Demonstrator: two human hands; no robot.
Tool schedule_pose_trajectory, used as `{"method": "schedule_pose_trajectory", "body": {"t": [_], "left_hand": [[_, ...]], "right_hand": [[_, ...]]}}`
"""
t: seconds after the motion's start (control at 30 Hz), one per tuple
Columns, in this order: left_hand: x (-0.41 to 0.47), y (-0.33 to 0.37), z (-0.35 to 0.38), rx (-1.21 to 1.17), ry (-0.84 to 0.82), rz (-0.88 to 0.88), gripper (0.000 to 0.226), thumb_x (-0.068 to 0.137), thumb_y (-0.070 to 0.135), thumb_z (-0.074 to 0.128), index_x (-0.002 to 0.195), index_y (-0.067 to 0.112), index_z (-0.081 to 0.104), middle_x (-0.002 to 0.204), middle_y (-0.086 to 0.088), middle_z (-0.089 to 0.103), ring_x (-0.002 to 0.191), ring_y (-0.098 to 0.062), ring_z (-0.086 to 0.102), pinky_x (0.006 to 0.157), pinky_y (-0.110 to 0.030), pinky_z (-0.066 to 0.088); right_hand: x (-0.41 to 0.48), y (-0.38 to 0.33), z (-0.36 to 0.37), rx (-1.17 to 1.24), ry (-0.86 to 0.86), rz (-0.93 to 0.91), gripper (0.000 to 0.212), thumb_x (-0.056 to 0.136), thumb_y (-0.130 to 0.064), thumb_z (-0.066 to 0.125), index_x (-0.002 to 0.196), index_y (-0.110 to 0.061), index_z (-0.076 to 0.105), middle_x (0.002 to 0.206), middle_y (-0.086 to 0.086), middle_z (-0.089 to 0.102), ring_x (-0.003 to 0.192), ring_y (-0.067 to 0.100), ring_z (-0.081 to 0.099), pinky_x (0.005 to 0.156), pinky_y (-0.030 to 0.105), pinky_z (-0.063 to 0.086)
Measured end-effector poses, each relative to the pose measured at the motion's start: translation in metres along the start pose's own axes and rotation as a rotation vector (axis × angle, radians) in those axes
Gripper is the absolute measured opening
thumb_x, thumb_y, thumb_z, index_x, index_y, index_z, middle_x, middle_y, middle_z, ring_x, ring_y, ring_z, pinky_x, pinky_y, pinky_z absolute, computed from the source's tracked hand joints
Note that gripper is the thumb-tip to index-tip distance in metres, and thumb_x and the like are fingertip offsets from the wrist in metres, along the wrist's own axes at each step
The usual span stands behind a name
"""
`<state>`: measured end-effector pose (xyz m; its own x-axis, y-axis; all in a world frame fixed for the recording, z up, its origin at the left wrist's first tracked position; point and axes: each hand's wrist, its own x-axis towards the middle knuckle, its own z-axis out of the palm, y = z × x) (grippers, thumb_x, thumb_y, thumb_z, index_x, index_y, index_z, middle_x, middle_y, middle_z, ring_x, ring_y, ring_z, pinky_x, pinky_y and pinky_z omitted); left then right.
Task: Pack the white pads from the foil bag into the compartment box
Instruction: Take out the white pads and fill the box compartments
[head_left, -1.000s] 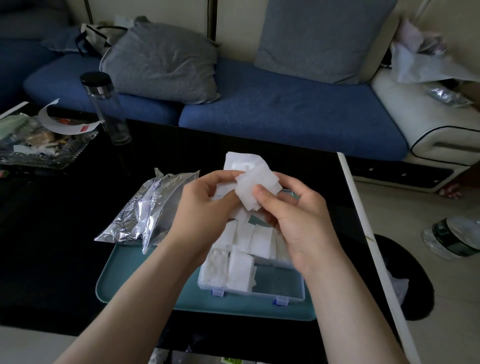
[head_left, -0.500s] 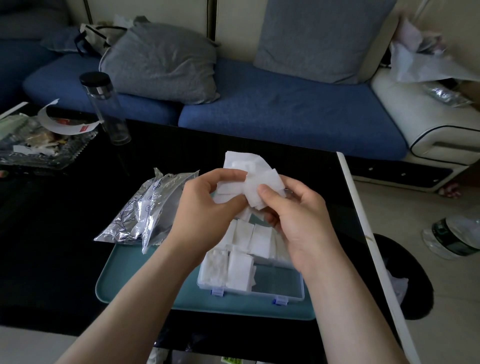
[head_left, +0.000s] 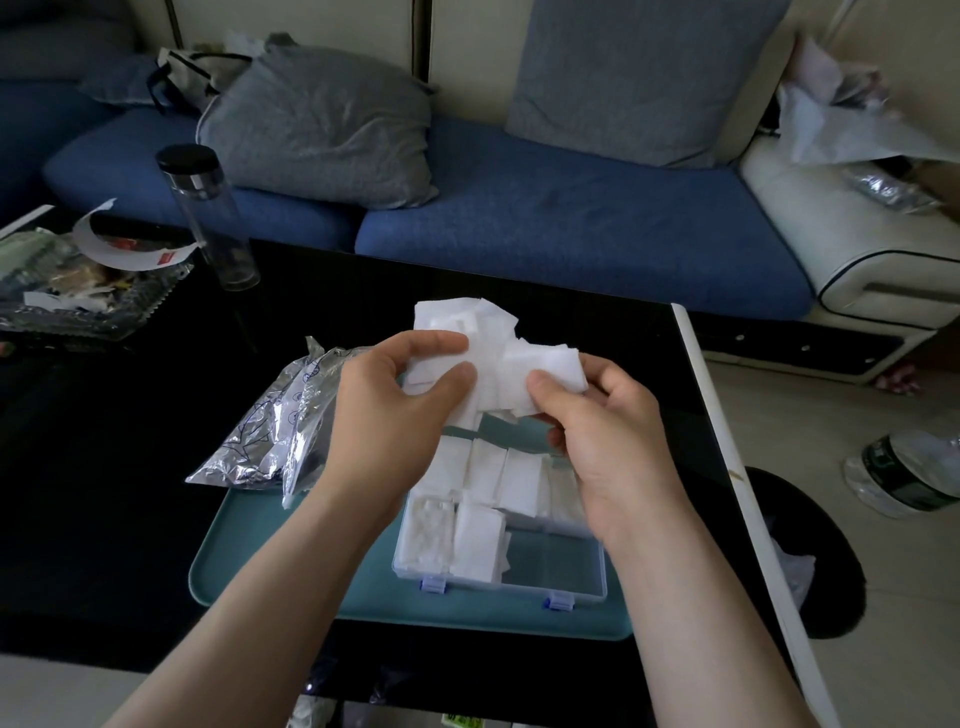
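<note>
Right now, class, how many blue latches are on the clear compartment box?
2. The left latch on the box's front edge below the packed pads; the right latch below the empty compartment. The far side is partly hidden.

A glossy black tabletop (head_left: 130, 467) with a pale right edge carries a teal tray (head_left: 291, 571) near its front. A crumpled foil bag (head_left: 260, 436) lies half on the tray's back left corner, half on the tabletop. Farther back left stand a clear, black-capped bottle (head_left: 213, 218) and a glass dish (head_left: 78, 306) of scraps.
</note>
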<state>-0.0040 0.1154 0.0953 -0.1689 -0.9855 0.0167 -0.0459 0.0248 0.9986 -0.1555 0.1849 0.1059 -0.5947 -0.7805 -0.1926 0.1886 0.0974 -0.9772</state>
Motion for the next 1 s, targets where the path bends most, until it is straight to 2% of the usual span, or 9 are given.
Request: {"method": "schedule_pose_trajectory", "body": {"t": [0.07,0.13,0.23,0.3,0.43,0.57,0.73,0.9,1.0], "left_hand": [[0.001,-0.001,-0.003,0.015,0.055,0.001,0.02,0.088,0.015,0.083,0.101,0.029,0.08,0.102,0.007,0.08,0.096,-0.013,0.076,0.091,-0.045,0.062],[0.001,0.001,-0.006,0.018,0.08,-0.005,0.021,0.089,0.01,0.079,0.098,0.029,0.08,0.093,0.0,0.079,0.071,-0.011,0.071,0.066,-0.034,0.062],[0.0,0.004,-0.008,0.113,0.042,-0.013,0.031,0.094,0.002,0.064,0.093,0.027,0.081,0.064,0.003,0.068,0.042,-0.01,0.042,0.041,-0.019,0.036],[0.0,0.007,-0.009,0.165,-0.025,-0.027,0.034,0.094,0.005,0.058,0.093,0.029,0.082,0.067,0.005,0.071,0.048,-0.01,0.049,0.047,-0.021,0.041],[-0.004,0.012,-0.006,0.269,-0.237,0.009,0.025,0.084,0.035,0.057,0.095,0.03,0.079,0.103,0.005,0.072,0.099,-0.013,0.069,0.087,-0.039,0.056],[-0.009,0.015,-0.004,0.305,-0.36,0.008,0.034,0.083,0.036,0.047,0.081,0.005,0.063,0.092,-0.016,0.062,0.081,-0.02,0.061,0.079,-0.044,0.049],[-0.01,0.011,0.004,0.195,-0.374,-0.039,0.05,0.097,0.04,0.047,0.094,-0.009,0.056,0.082,-0.003,0.054,0.076,-0.016,0.051,0.075,-0.039,0.042],[-0.007,0.005,0.003,0.155,-0.402,-0.114,0.045,0.102,0.042,0.049,0.099,0.003,0.07,0.088,-0.008,0.071,0.081,-0.026,0.066,0.082,-0.044,0.051],[-0.004,0.003,-0.002,0.083,-0.383,-0.231,0.036,0.103,0.039,0.051,0.102,0.012,0.077,0.102,-0.009,0.079,0.097,-0.03,0.074,0.099,-0.051,0.054]], "right_hand": [[0.0,-0.001,-0.001,-0.011,-0.005,-0.015,0.03,0.093,-0.018,0.081,0.12,-0.025,0.07,0.103,-0.007,0.081,0.091,0.006,0.077,0.064,0.013,0.053],[0.0,-0.003,-0.001,-0.019,-0.024,-0.026,0.031,0.094,-0.019,0.08,0.122,-0.026,0.07,0.106,-0.008,0.081,0.093,0.004,0.077,0.072,0.017,0.055],[0.001,-0.005,-0.003,-0.116,-0.059,-0.076,0.027,0.099,-0.016,0.073,0.122,-0.029,0.07,0.109,-0.008,0.078,0.097,0.005,0.074,0.079,0.023,0.055],[0.001,-0.007,-0.005,-0.227,-0.131,-0.119,0.026,0.101,-0.016,0.07,0.122,-0.033,0.069,0.111,-0.009,0.075,0.099,0.005,0.072,0.08,0.024,0.055],[-0.003,-0.006,-0.005,-0.34,-0.303,-0.126,0.04,0.093,-0.016,0.081,0.123,-0.036,0.063,0.109,-0.005,0.079,0.096,0.011,0.077,0.08,0.033,0.065],[-0.002,-0.004,-0.003,-0.457,-0.254,-0.263,0.044,0.089,-0.018,0.085,0.126,-0.03,0.064,0.102,-0.009,0.08,0.087,0.004,0.075,0.075,0.027,0.062],[-0.009,0.001,0.005,-0.551,-0.274,-0.357,0.056,0.109,-0.011,0.052,0.157,-0.039,0.039,0.143,0.0,0.063,0.126,0.011,0.064,0.103,0.037,0.058],[-0.013,0.0,0.01,-0.644,-0.274,-0.411,0.061,0.111,-0.009,0.045,0.165,-0.035,0.03,0.155,-0.007,0.052,0.14,0.005,0.05,0.112,0.02,0.045],[-0.008,-0.002,0.005,-0.493,-0.295,-0.368,0.057,0.11,-0.006,0.048,0.162,-0.028,0.04,0.152,-0.012,0.057,0.138,0.002,0.054,0.114,0.031,0.049]]}}
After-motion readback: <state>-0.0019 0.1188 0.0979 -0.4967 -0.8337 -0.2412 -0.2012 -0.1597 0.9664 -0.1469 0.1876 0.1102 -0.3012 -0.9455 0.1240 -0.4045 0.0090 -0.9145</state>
